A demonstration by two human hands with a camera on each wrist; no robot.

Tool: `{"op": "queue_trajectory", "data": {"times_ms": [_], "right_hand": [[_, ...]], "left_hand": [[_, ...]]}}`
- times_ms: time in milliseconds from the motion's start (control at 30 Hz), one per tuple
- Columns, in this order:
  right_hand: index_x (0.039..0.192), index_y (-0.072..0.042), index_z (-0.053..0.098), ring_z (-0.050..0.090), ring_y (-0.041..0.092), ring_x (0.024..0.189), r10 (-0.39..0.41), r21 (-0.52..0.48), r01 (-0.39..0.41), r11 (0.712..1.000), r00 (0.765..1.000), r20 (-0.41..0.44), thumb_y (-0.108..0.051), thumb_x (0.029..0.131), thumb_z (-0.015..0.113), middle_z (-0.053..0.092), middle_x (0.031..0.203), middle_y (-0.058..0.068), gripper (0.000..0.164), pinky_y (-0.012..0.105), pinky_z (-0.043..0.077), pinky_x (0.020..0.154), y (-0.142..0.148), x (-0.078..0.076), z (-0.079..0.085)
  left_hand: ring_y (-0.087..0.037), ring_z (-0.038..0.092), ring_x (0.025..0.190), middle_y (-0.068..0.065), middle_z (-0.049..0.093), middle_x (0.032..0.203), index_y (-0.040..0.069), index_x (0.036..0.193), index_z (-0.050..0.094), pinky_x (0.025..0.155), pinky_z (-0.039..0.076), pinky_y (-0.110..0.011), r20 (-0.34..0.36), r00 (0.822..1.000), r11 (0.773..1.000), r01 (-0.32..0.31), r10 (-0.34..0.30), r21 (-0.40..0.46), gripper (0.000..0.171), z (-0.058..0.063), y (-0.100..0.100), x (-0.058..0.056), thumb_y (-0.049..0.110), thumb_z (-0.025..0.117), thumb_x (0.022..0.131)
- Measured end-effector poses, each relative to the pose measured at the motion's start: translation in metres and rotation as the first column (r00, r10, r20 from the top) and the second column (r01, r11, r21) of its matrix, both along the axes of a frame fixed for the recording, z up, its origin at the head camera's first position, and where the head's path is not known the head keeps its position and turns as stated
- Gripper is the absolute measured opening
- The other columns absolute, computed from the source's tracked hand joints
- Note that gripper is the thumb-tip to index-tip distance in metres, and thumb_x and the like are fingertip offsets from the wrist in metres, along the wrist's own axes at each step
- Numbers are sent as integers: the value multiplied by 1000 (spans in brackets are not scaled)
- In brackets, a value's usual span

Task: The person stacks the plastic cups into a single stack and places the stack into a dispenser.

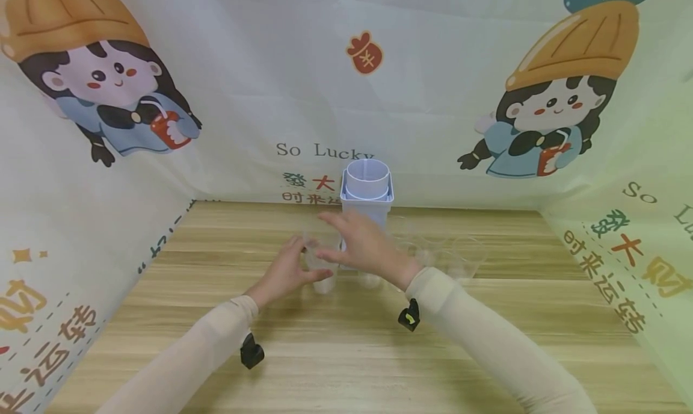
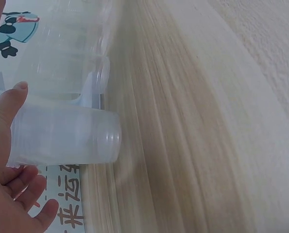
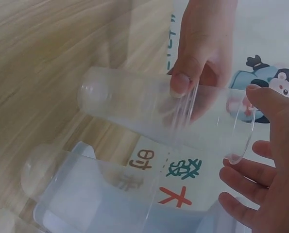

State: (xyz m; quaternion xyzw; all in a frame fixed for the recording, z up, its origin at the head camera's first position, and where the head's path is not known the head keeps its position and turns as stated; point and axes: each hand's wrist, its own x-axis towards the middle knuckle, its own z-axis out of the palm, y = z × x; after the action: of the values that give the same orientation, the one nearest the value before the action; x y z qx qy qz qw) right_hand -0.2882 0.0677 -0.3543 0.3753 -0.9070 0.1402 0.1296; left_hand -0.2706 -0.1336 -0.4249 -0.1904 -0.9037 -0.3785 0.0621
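Note:
My left hand (image 1: 287, 275) holds a clear plastic cup (image 3: 125, 94) upright above the wooden table, its thumb and fingers around the cup near the rim. Partway inside that cup sits another clear cup (image 3: 217, 119), seen best in the right wrist view. My right hand (image 1: 373, 245) reaches in from the right and holds this upper cup by its rim, thumb on one side and fingertips on the other. Glare and transparency blur how many cups are nested below.
Behind the hands stands a pale blue square container (image 1: 368, 206) with a round cylinder (image 1: 368, 179) in its top. Several clear cups (image 1: 467, 254) stand right of it, partly hidden by my right arm. A printed cloth (image 1: 422, 101) hangs around the wooden table (image 1: 346, 354).

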Motion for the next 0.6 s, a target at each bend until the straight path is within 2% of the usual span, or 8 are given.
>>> {"op": "queue_trajectory", "data": {"times_ms": [67,200,400,600], "right_hand": [[146,-17,45,61,22,120,-5,3,5,1000,1000,-1,-57,87,67,63,136,5,75,40,50,104,-1,-5,-8],[146,-16,46,60,25,122,-5,8,5,1000,1000,15,-57,87,68,61,138,6,75,41,49,106,-3,-6,-14],[144,-12,48,62,27,120,6,-1,-6,1000,1000,30,-53,86,70,63,135,9,74,43,50,104,-4,0,-12],[145,-12,46,60,29,123,10,-15,-10,1000,997,70,-51,86,71,60,140,11,75,46,48,106,-4,3,-13]], "left_hand": [[-34,55,119,-16,55,131,4,133,52,101,49,-51,6,1000,1000,-5,5,-1,71,0,1,0,36,84,78],[-38,54,125,-19,55,133,1,134,51,105,47,-54,-13,1000,1000,-10,10,-5,73,-1,2,0,35,84,78],[-39,54,125,-19,56,133,0,134,51,105,47,-53,-26,1000,1000,-17,17,-8,73,-3,2,-1,34,84,78],[-37,54,125,-20,57,131,-1,132,53,107,45,-52,-46,999,1000,-24,25,11,71,-5,3,-1,29,86,77]]}}
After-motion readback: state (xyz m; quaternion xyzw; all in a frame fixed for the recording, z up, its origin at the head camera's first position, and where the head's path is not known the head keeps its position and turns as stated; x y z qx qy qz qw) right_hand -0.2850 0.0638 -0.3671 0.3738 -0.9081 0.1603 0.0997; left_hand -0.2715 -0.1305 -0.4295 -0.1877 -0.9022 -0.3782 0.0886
